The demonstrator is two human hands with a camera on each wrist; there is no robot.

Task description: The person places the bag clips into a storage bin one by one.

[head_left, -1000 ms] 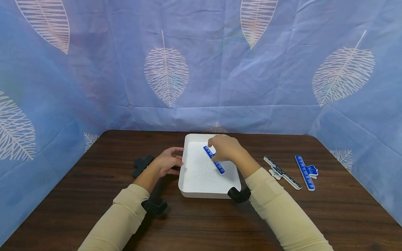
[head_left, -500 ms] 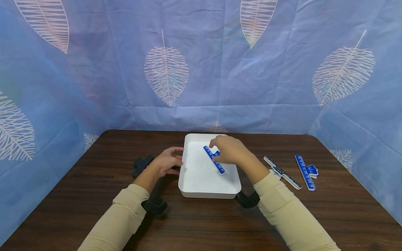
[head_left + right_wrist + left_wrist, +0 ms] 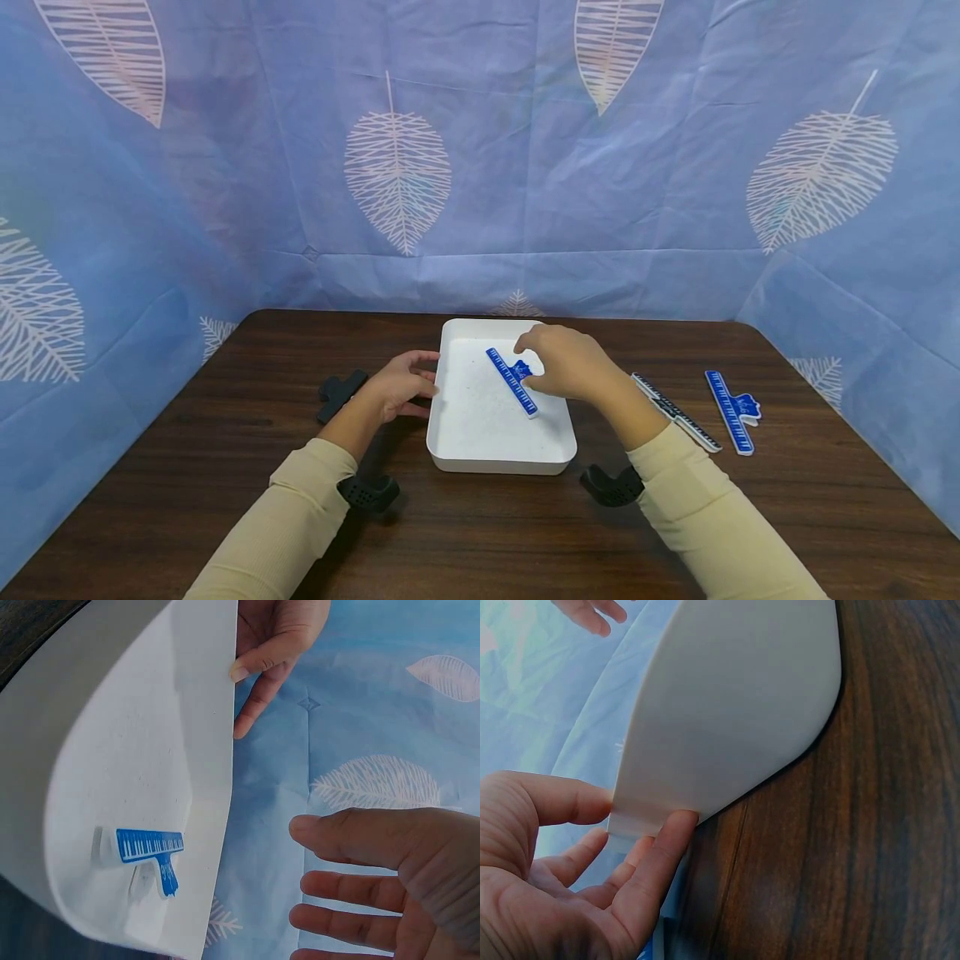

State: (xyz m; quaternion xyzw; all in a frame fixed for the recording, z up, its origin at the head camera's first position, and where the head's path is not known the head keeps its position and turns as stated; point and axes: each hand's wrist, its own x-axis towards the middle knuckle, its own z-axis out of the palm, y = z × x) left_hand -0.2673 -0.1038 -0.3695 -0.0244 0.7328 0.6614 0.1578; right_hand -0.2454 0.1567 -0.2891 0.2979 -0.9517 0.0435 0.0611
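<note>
Here's the blue clip (image 3: pixel 512 383), lying at a slant on the floor of the white tray (image 3: pixel 480 437), its handle pointing to the right. Over it on that side hovers the right hand (image 3: pixel 566 360), thumb and fingers spread, gripping nothing; the right wrist view shows a gap between those fingertips and the clip. Across to the left hand (image 3: pixel 405 385): fingers spread as well, tips touching the outside of the tray's left wall, the tray sitting flat on the dark wooden counter (image 3: pixel 480 533). Just beyond that left wrist, a black clip (image 3: pixel 340 395), partly covered by the arm. Over on the right, a black-and-white clip (image 3: pixel 686 421), half hidden behind the right forearm, and next to it a second blue clip (image 3: pixel 727 412). Behind it all, a blue curtain (image 3: pixel 480 192) printed with white leaves!
</note>
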